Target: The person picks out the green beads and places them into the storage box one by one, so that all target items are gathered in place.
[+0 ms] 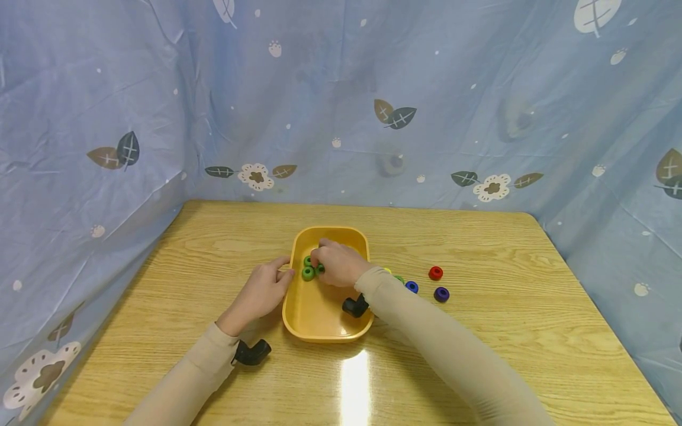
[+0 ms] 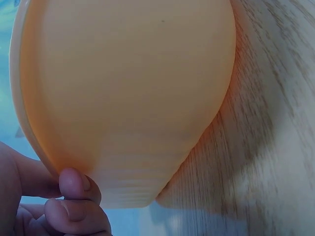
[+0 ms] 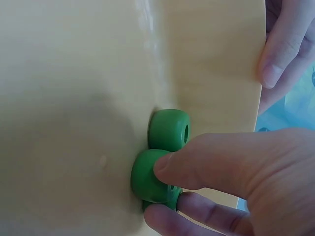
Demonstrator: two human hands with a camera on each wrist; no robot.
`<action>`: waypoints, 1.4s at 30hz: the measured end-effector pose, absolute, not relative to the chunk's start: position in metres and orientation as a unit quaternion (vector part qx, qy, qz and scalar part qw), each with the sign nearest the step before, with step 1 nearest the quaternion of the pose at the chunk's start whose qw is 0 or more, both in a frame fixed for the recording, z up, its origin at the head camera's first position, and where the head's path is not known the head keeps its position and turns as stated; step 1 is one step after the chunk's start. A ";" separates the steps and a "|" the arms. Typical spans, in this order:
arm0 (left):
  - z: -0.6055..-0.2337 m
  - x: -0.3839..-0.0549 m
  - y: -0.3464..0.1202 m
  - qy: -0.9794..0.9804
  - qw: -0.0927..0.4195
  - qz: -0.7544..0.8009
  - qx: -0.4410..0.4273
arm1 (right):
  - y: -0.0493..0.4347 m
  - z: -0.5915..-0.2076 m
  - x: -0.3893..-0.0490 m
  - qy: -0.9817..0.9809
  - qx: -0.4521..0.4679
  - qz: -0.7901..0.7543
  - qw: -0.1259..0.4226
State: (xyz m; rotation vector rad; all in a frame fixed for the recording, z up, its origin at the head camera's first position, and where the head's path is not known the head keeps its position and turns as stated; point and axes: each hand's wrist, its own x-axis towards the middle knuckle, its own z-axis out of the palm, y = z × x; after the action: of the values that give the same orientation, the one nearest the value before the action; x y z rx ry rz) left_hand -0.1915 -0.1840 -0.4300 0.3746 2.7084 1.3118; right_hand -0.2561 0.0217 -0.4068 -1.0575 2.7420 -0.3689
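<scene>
**Right hand in the tray with the green beads, left hand on the rim**

So the yellow-orange tray (image 1: pixel 326 339) sits mid-frame on the wood-grain counter (image 1: pixel 224 236), with the green beads bunched by its left wall. The right hand (image 1: pixel 339 265) reaches in from the lower right and has one green bead (image 3: pixel 144 177) pinched, thumb on the near side, fingers tucked underneath. My guess: it goes for a fingertip pinch because the beads are small, smooth and crowded. A neighbouring green bead (image 3: pixel 165 129) lies right next to it, and a third green bead (image 3: pixel 170 200) is half hidden by the fingers.

The left hand (image 1: pixel 261 293) grasps the tray's left rim between thumb and fingers, probably so the tray won't slide while the other one pokes around.

Right of centre, out on the counter, there's a red bead (image 1: pixel 436 273), a purple bead (image 1: pixel 441 294) and a blue bead (image 1: pixel 411 286), plus a yellow bead (image 1: pixel 388 270) partly blocked by the sleeve. The spread looks pretty loose; can't tell if there's any order to it.
</scene>
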 end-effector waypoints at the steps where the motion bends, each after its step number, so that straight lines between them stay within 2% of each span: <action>1: -0.430 -0.191 -0.184 0.892 0.055 0.432 0.123 | 0.022 -0.407 -0.256 0.922 -0.356 -0.124 0.089; 29: -0.429 -0.190 -0.183 0.893 0.065 0.430 0.112 | 0.034 -0.398 -0.248 0.914 -0.355 -0.184 0.072; 42: -0.430 -0.191 -0.182 0.901 0.041 0.418 0.108 | 0.064 -0.379 -0.229 0.904 -0.362 -0.226 0.024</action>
State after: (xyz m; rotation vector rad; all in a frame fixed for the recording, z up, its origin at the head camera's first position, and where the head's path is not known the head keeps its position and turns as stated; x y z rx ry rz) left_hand -0.1906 -0.1822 -0.4302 0.3302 2.7599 1.2791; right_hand -0.2293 0.0643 -0.3795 -1.1203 2.7976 -0.7004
